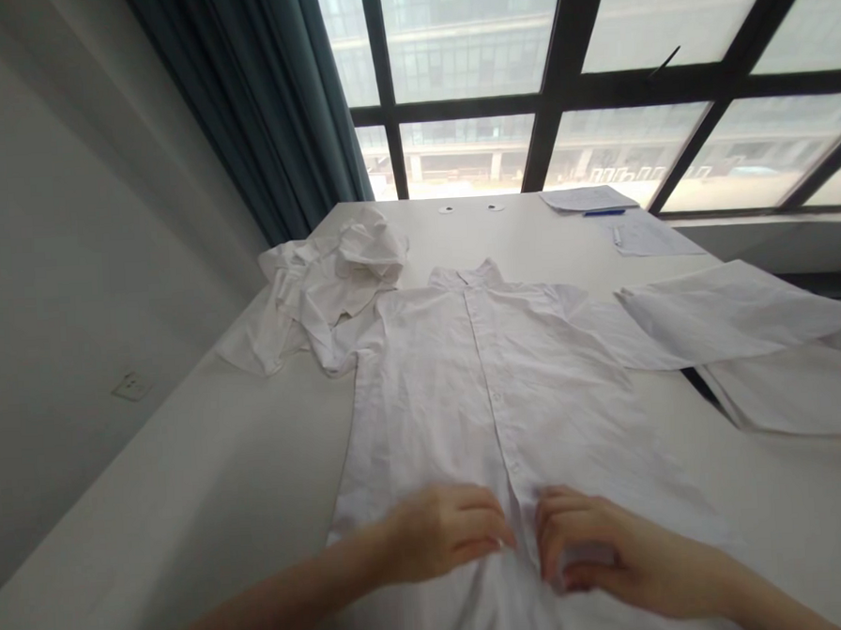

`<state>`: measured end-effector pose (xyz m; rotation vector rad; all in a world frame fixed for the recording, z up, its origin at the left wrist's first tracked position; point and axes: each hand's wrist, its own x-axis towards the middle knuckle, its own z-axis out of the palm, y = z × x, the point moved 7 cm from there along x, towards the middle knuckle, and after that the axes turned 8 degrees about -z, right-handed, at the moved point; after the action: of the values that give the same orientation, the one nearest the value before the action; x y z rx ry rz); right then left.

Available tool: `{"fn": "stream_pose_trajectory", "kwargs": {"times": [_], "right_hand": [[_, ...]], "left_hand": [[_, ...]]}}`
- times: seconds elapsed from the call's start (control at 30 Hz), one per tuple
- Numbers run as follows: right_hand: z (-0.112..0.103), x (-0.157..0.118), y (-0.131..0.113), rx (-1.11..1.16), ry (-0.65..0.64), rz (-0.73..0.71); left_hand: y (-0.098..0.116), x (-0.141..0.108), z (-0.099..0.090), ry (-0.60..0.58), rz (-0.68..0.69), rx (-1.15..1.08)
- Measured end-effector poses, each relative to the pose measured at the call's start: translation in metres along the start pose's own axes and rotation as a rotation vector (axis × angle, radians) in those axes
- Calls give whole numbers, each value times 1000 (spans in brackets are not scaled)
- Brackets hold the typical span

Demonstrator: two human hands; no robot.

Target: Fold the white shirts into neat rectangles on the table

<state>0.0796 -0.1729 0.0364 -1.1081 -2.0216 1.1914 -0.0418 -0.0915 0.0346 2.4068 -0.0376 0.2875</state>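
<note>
A white collared shirt (pixel 431 390) lies front up on the table, its collar toward the window and its button placket running down the middle. In the lower part of the shirt the two front edges part slightly. My left hand (pixel 446 530) has its thumb and fingers pinched on the left front edge. Across the gap, my right hand (pixel 616 549) is curled with thumb and fingertips closed on the cloth of the other edge. Both hands are a little blurred, and the shirt's hem is out of clear sight at the bottom.
A crumpled white garment (pixel 347 262) lies at the back left, touching the shirt's sleeve. Folded white cloth (pixel 783 381) covers the right side of the table (pixel 260 474). Papers (pixel 656 232) and a blue pen (pixel 604 213) lie at the far right, by the window.
</note>
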Motion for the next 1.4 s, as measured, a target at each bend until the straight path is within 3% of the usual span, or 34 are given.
{"fn": "stream_pose_trajectory", "kwargs": {"times": [0.07, 0.13, 0.23, 0.33, 0.53, 0.7, 0.83, 0.93, 1.03, 1.13, 1.23, 1.4], "right_hand": [[0, 7, -11, -59, -54, 24], [-11, 13, -9, -185, -31, 42], [-46, 18, 14, -472, 134, 32], [-83, 19, 51, -750, 276, 83], [-117, 30, 123, -942, 205, 376], [-135, 48, 143, -957, 196, 430], [-154, 58, 148, -974, 252, 381], [-158, 62, 135, -998, 343, 282], [-142, 64, 103, -934, 387, 109], [-104, 64, 62, -747, 276, -21], [-60, 60, 27, -604, 95, -52], [-12, 43, 12, -639, -55, 49]], "left_hand": [[-23, -2, -22, 139, -149, 1], [-47, -4, -39, 232, -293, 149], [-80, -8, -51, 255, -458, 485], [-107, -13, -51, 213, -566, 678], [-138, -9, -53, 103, -614, 707], [-166, 10, -74, 54, -641, 711], [-183, 25, -89, 71, -635, 715], [-175, 33, -93, 144, -608, 751], [-148, 36, -82, 207, -537, 704], [-108, 35, -60, 213, -426, 527], [-68, 28, -33, 129, -319, 393], [-25, 7, -7, -39, -221, 365]]}}
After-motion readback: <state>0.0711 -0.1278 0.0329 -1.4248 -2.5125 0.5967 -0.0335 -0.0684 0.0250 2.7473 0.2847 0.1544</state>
